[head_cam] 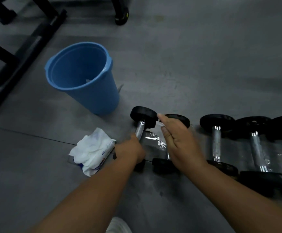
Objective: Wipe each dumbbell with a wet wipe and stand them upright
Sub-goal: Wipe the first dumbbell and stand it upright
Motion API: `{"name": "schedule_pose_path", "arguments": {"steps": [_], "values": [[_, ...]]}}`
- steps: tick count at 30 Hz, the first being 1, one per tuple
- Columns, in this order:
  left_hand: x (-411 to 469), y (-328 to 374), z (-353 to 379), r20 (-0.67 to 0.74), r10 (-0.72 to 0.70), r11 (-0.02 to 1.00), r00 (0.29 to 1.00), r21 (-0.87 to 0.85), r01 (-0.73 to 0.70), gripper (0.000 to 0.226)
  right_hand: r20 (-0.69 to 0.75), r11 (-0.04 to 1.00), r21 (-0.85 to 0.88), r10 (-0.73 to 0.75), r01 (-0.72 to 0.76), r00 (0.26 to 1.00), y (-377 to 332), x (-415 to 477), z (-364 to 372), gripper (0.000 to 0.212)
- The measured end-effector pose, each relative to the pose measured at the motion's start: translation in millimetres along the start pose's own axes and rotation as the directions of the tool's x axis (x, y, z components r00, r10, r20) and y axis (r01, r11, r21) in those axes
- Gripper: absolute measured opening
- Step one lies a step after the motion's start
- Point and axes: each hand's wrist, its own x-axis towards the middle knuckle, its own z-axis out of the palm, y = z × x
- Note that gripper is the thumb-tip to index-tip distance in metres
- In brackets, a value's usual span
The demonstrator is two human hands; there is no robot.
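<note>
Note the fingers of the left hand curled round the chrome handle of the leftmost dumbbell, low on the bar, with the near head on the floor and the far head apparently raised. Note the fingers of the right hand pinching a wet wipe against the thumb, just beside that raised head.

Expect a dense, rigid load: heavy for its bulk, no give, prone to roll on its round heads when laid flat. Treat the polished handle as slippery, more so once damp. Take hold at mid-bar with a full wrap, never a light pinch. Treat the wipe as limp and light; bunch it to stop it slipping out.

Mind the second dumbbell lying just beside, partly under the right hand, and the further dumbbells in a row to the right, all flat and close together. Watch for pinching between heads when upending. Use the open floor beyond the row as standing room. Keep clear of the blue bucket and the wipe pack on the left, and the black frame farther off.
</note>
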Motion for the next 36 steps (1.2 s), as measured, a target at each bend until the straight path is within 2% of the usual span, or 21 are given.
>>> {"name": "schedule_pose_path", "arguments": {"steps": [3, 7, 9, 11, 13, 15, 19, 22, 26, 29, 32, 36], "values": [[3.3, -2.7, 3.4, -0.029, 0.027, 0.999, 0.999, 0.019, -0.027, 0.069, 0.039, 1.000, -0.005, 0.019, -0.019, 0.999, -2.0, 6.9, 21.9, 0.039], [16.9, -9.4, -4.5, 0.119, 0.035, 0.999, 0.992, -0.026, -0.032, 0.053, 0.069, 0.998, -0.034, 0.060, -0.058, 0.996, -6.4, 15.9, 41.7, 0.039], [20.4, -14.7, -10.4, 0.166, 0.034, 0.996, 0.986, -0.085, -0.019, 0.047, 0.087, 0.997, -0.045, 0.060, -0.056, 0.994, -7.0, 14.4, 43.9, 0.039], [14.4, -23.5, -12.8, 0.157, 0.018, 0.983, 0.987, -0.183, 0.011, 0.047, 0.102, 0.997, -0.050, 0.058, -0.053, 0.993, -8.0, 9.7, 42.7, 0.038], [-1.3, -36.9, -9.7, 0.163, -0.012, 0.949, 0.987, -0.308, 0.063, 0.049, 0.124, 0.997, -0.039, 0.066, -0.062, 0.990, -11.9, 3.0, 40.1, 0.038], [-21.8, -51.9, -6.5, 0.215, -0.004, 0.905, 0.977, -0.414, 0.095, 0.040, 0.149, 0.997, -0.039, 0.067, -0.062, 0.986, -17.5, -6.3, 35.5, 0.038], [-70.2, -77.4, -5.4, 0.289, 0.043, 0.873, 0.956, -0.477, 0.105, 0.018, 0.217, 0.996, -0.075, 0.065, -0.050, 0.974, -28.5, -37.9, 22.3, 0.038], [-103.9, -93.3, -10.4, 0.254, 0.098, 0.866, 0.962, -0.498, 0.043, 0.019, 0.234, 0.996, -0.074, 0.057, -0.040, 0.970, -34.9, -68.1, 12.9, 0.039], [-128.3, -106.0, -28.8, 0.210, 0.234, 0.907, 0.949, -0.399, -0.136, 0.021, 0.171, 0.996, 0.005, 0.088, -0.090, 0.981, -48.3, -105.7, -5.7, 0.037], [-138.1, -89.9, -40.8, 0.204, 0.368, 0.917, 0.907, -0.238, -0.319, 0.022, -0.010, 0.979, 0.129, 0.159, -0.156, 0.987, -55.1, -130.6, -26.0, 0.033], [-147.2, -51.9, -37.0, 0.210, 0.480, 0.877, 0.852, -0.098, -0.470, 0.027, -0.142, 0.958, 0.181, 0.249, -0.222, 0.958, -48.0, -154.9, -47.5, 0.031], [-163.0, 16.0, -10.0, 0.177, 0.598, 0.772, 0.782, 0.136, -0.621, 0.029, -0.252, 0.906, 0.225, 0.410, -0.359, 0.877, -22.0, -190.3, -76.9, 0.031]]}}
